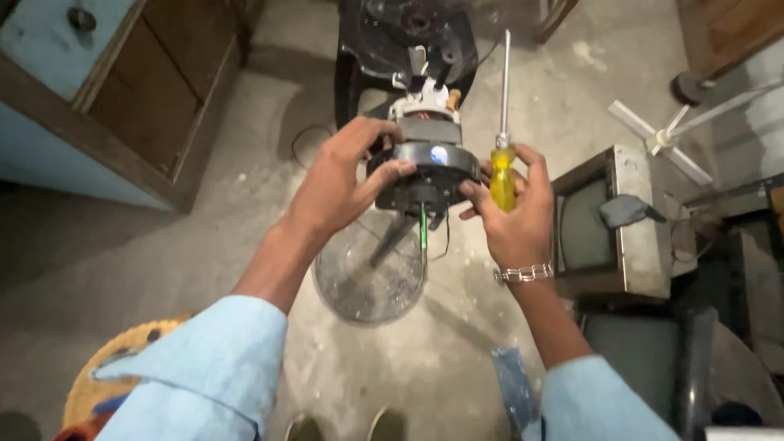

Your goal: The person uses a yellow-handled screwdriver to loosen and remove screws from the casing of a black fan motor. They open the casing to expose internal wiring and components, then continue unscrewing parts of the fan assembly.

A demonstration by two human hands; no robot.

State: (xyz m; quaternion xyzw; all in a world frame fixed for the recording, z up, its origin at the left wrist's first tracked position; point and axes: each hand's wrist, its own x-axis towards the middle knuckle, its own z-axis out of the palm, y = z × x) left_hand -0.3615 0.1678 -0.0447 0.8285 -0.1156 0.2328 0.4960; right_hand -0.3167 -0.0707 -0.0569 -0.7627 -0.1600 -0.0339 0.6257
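Closest in, two pale blue sleeves lead up to the hands, which meet around a black fan motor housing held in the air above the concrete floor. The left hand is clamped on the housing's left side, thumb across its front rim. The right hand steadies the right side with its fingertips while pinching a yellow-handled screwdriver upright, shaft pointing away. To do this well, I judge the left grip should stay firm so the housing cannot twist, and the screwdriver tip should be kept off the white winding end. Just below the hands a clear round dish lies on the floor, with free space to its left. On the right, an old grey television set crowds the elbow. Beyond the motor stands a black plastic chair, and a wooden cabinet borders the far left.
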